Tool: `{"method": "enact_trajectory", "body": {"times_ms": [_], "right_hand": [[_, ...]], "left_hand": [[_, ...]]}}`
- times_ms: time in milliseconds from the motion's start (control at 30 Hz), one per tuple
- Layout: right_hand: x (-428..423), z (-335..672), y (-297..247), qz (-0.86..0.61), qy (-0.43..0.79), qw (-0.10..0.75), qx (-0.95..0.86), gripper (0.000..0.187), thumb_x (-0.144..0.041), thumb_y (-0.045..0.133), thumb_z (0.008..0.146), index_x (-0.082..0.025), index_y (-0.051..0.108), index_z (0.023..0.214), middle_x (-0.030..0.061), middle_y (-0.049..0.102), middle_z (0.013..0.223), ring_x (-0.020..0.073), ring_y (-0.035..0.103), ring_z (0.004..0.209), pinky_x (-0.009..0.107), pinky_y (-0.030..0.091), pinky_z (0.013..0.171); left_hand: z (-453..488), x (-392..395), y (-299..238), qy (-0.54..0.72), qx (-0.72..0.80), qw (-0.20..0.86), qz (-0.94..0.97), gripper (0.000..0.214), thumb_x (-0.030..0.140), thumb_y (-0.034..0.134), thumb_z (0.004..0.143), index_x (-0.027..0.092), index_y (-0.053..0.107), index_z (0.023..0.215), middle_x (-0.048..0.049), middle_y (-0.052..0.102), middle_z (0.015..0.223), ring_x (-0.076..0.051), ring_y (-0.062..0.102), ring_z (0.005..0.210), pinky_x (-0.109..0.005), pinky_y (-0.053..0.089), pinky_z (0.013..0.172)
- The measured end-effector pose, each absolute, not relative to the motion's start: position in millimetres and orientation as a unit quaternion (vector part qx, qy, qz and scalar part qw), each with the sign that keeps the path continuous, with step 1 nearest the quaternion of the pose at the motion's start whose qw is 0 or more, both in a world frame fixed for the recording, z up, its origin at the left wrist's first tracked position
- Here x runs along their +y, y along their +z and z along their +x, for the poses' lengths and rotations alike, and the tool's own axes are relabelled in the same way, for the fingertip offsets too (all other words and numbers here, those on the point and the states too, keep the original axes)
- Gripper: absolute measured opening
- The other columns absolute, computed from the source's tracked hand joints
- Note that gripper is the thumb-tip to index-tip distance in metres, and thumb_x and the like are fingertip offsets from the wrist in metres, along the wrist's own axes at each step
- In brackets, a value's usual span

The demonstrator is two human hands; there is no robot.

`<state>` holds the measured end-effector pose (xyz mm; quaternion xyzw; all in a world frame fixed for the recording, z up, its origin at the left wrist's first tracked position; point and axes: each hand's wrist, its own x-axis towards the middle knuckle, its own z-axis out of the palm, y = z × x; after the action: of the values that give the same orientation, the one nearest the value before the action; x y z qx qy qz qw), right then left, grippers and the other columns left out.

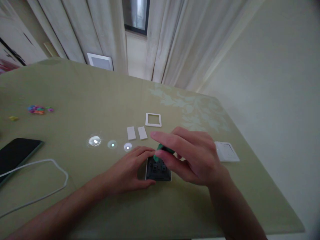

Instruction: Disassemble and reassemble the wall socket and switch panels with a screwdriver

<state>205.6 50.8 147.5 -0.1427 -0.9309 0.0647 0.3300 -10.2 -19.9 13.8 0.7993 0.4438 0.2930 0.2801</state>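
A black wall-switch base (158, 173) with a pale edge lies on the table in front of me. My left hand (136, 165) grips it from the left, fingers at its far edge and thumb at its near edge. Above it, my right hand (190, 155) is closed around a green-and-black tool (160, 147), whose working end I cannot make out. Just beyond my hands lie two white switch rocker plates, a left one (131, 133) and a right one (142, 133). Behind them is a white square switch frame (153, 125).
To the right lies another white switch panel (228, 152). On the left are a dark phone (20, 153), a white cable (56, 164), small colourful pieces (38, 109) and a yellow piece (13, 118). Light reflections show on the glossy green table (100, 96). Curtains and a wall stand behind.
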Motion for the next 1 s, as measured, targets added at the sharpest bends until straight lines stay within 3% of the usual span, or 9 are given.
{"method": "enact_trajectory", "body": {"times_ms": [100, 200, 267, 467, 567, 667, 800, 900, 1000], "right_hand": [[50.7, 206.0, 147.4, -0.147, 0.006, 0.355, -0.923, 0.024, -0.032, 0.071, 0.101, -0.017, 0.074, 0.120, -0.0001, 0.070, 0.079, 0.0145, 0.062, 0.065, 0.029, 0.049, 0.060], [50.1, 206.6, 151.2, -0.142, 0.126, 0.303, -0.934, 0.047, -0.026, 0.053, 0.108, -0.013, 0.054, 0.154, 0.0119, 0.075, 0.125, 0.0207, 0.072, 0.105, 0.033, 0.059, 0.088], [50.6, 206.7, 152.4, -0.131, 0.191, 0.282, -0.931, 0.050, -0.018, 0.045, 0.109, -0.015, 0.048, 0.158, 0.0136, 0.068, 0.141, 0.0205, 0.069, 0.121, 0.034, 0.058, 0.100], [50.7, 203.8, 145.0, -0.155, 0.044, 0.362, -0.918, 0.019, -0.033, 0.075, 0.100, -0.019, 0.077, 0.113, 0.0007, 0.066, 0.081, 0.0148, 0.063, 0.071, 0.028, 0.053, 0.067], [48.0, 204.0, 149.7, -0.148, 0.112, 0.306, -0.934, 0.041, -0.027, 0.062, 0.106, -0.017, 0.062, 0.146, 0.0114, 0.073, 0.122, 0.0226, 0.071, 0.108, 0.036, 0.059, 0.094], [48.0, 206.5, 157.0, -0.134, 0.224, 0.272, -0.926, 0.053, -0.013, 0.045, 0.109, -0.021, 0.044, 0.162, 0.0125, 0.057, 0.157, 0.0223, 0.058, 0.141, 0.040, 0.052, 0.116], [48.6, 208.4, 154.4, -0.117, 0.226, 0.319, -0.913, 0.031, -0.017, 0.063, 0.106, -0.022, 0.068, 0.137, 0.0066, 0.075, 0.120, 0.0170, 0.071, 0.108, 0.029, 0.060, 0.094], [44.3, 206.5, 149.0, -0.145, 0.145, 0.359, -0.910, 0.019, -0.031, 0.077, 0.100, -0.022, 0.077, 0.117, 0.0036, 0.072, 0.096, 0.0157, 0.068, 0.086, 0.028, 0.059, 0.078], [40.8, 205.0, 151.0, -0.167, 0.136, 0.327, -0.920, 0.035, -0.031, 0.071, 0.104, -0.020, 0.070, 0.136, 0.0096, 0.074, 0.119, 0.0210, 0.070, 0.107, 0.035, 0.060, 0.095]], "left_hand": [[-10.4, -20.2, 13.2, 0.297, 0.445, 0.281, 0.796, 0.069, 0.045, 0.086, 0.084, 0.035, 0.055, 0.145, -0.0054, 0.065, 0.146, -0.035, 0.063, 0.134, -0.051, 0.056, 0.115], [-10.6, -20.4, 12.3, 0.298, 0.443, 0.280, 0.798, 0.066, 0.044, 0.085, 0.085, 0.034, 0.056, 0.142, -0.0048, 0.065, 0.144, -0.033, 0.063, 0.133, -0.048, 0.056, 0.114], [-10.8, -20.2, 11.6, 0.298, 0.442, 0.273, 0.801, 0.063, 0.044, 0.085, 0.085, 0.033, 0.057, 0.140, -0.0049, 0.066, 0.142, -0.033, 0.065, 0.130, -0.048, 0.057, 0.112], [-10.1, -20.2, 13.6, 0.300, 0.444, 0.275, 0.798, 0.064, 0.044, 0.085, 0.084, 0.037, 0.057, 0.141, -0.0027, 0.068, 0.143, -0.035, 0.066, 0.131, -0.049, 0.058, 0.112], [-9.4, -20.2, 15.3, 0.306, 0.444, 0.272, 0.797, 0.062, 0.043, 0.085, 0.085, 0.036, 0.057, 0.141, -0.0029, 0.067, 0.144, -0.034, 0.065, 0.132, -0.050, 0.057, 0.113], [-9.7, -19.3, 14.1, 0.303, 0.439, 0.269, 0.802, 0.066, 0.045, 0.086, 0.084, 0.035, 0.056, 0.142, -0.0043, 0.066, 0.144, -0.035, 0.065, 0.131, -0.049, 0.058, 0.111], [-10.8, -18.7, 10.0, 0.305, 0.438, 0.268, 0.802, 0.066, 0.046, 0.087, 0.083, 0.036, 0.056, 0.141, -0.0042, 0.067, 0.144, -0.036, 0.066, 0.131, -0.051, 0.058, 0.112], [-10.7, -19.5, 8.4, 0.303, 0.438, 0.274, 0.801, 0.070, 0.045, 0.086, 0.084, 0.039, 0.053, 0.145, -0.0033, 0.065, 0.148, -0.036, 0.064, 0.135, -0.051, 0.057, 0.114], [-10.1, -19.8, 9.7, 0.305, 0.442, 0.275, 0.798, 0.065, 0.044, 0.087, 0.084, 0.037, 0.056, 0.141, -0.0037, 0.066, 0.146, -0.035, 0.064, 0.133, -0.051, 0.057, 0.113]]}}
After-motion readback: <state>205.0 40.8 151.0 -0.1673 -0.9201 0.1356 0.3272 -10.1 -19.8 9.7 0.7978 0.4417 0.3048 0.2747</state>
